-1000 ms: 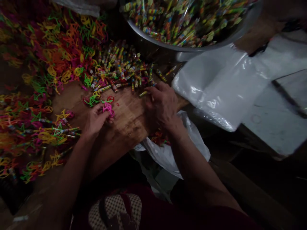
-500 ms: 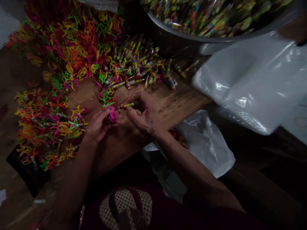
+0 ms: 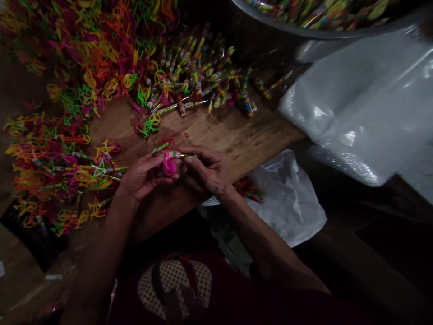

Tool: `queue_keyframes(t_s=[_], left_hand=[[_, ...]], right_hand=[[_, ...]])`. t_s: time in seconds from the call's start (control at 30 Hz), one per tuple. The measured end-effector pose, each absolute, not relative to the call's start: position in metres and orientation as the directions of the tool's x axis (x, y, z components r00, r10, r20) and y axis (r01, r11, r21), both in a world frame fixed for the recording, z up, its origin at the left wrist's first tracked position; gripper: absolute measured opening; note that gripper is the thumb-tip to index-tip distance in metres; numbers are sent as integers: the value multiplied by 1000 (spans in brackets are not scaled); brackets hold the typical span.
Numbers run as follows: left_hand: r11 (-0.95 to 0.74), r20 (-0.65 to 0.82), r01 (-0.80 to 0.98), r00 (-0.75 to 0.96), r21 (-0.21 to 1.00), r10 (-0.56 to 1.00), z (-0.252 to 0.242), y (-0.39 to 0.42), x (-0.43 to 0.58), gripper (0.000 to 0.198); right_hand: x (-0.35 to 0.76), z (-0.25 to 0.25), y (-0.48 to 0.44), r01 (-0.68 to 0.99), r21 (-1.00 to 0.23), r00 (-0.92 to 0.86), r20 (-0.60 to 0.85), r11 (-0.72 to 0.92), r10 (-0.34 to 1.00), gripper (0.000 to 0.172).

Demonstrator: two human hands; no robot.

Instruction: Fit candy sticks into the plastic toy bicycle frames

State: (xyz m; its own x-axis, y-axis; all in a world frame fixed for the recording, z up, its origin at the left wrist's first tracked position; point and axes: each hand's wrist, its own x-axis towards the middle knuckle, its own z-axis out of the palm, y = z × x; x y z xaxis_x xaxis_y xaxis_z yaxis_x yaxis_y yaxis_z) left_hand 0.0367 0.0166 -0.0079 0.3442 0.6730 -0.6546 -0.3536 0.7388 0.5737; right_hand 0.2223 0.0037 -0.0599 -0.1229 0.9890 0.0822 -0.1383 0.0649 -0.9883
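One pink toy [image 3: 169, 167] is pinched in the left hand [image 3: 142, 176], a tube [image 3: 176, 154] in the right hand [image 3: 210, 172], apparently being joined, needing steady alignment.

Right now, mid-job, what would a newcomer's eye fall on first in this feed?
First, probably the heap of bright plastic toys spread across the upper left. Next, near the centre, the left hand holding a pink toy and the right hand holding a slim tube, its end at the toy. Then the pale, shiny plastic at the right.
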Motion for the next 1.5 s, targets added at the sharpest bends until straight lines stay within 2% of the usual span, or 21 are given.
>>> queue_keyframes(t_s=[0.13, 0.27, 0.4, 0.47, 0.53, 0.73, 0.83, 0.93, 1.03, 1.13, 1.23, 1.3, 1.33, 1.37, 1.43, 1.5], left_hand=[[753, -671, -296, 341, 588, 658, -7, 13, 39, 15], [728, -680, -245, 260, 640, 685, -4, 7, 45, 14], [721, -697, -198, 185, 664, 693, -4, 0, 49, 16], [734, -711, -200, 185, 649, 679, -2, -3, 49, 16], [744, -713, -203, 212, 637, 668, 0, -5, 50, 15], [777, -699, -236, 340, 584, 629, 2, -8, 50, 15], [802, -741, -234, 308, 549, 597, 0, -10, 49, 14], [810, -769, -217, 257, 544, 586, -5, -14, 50, 13], [786, -754, -212, 225, 581, 618, -9, -18, 49, 15], [743, -726, -168, 158, 648, 669, -10, -24, 43, 22], [676, -676, -19, -11, 736, 736, 1, -30, 25, 26], [583, -552, 225, -189, 781, 812, 16, -34, 6, 22], [518, -441, 396, -273, 758, 855, 26, -37, -3, 20], [453, -315, 576, -328, 680, 891, 36, -40, -12, 17], [347, -107, 839, -334, 420, 937, 54, -42, -23, 17], [270, 23, 942, -280, 197, 960, 65, -38, -25, 22]], right_hand=[[226, -65, -1, -49, -992, -148, 124, 118, 981, 26], [229, -65, -4, -27, -985, -171, 174, 172, 970, 26], [234, -62, -10, 128, -948, -177, 266, 291, 947, 23], [236, -58, -13, 185, -935, -198, 266, 302, 944, 24], [237, -55, -17, 180, -938, -207, 258, 296, 944, 24], [233, -52, -27, -12, -962, -122, 272, 273, 954, 22], [236, -49, -28, 111, -950, -171, 272, 293, 947, 22], [243, -44, -25, 239, -903, -293, 283, 356, 914, 21], [244, -41, -24, 280, -867, -351, 307, 412, 885, 22], [235, -42, -23, 251, -852, -378, 350, 459, 857, 24], [226, -47, -15, 195, -858, -433, 359, 475, 827, 24], [225, -51, -5, 208, -867, -420, 340, 454, 842, 29], [225, -53, 2, 227, -872, -385, 329, 434, 862, 29], [226, -55, 9, 252, -876, -340, 317, 411, 885, 26], [229, -59, 25, 303, -871, -263, 314, 387, 912, 23], [230, -62, 41, 371, -835, -248, 332, 406, 910, 24]])
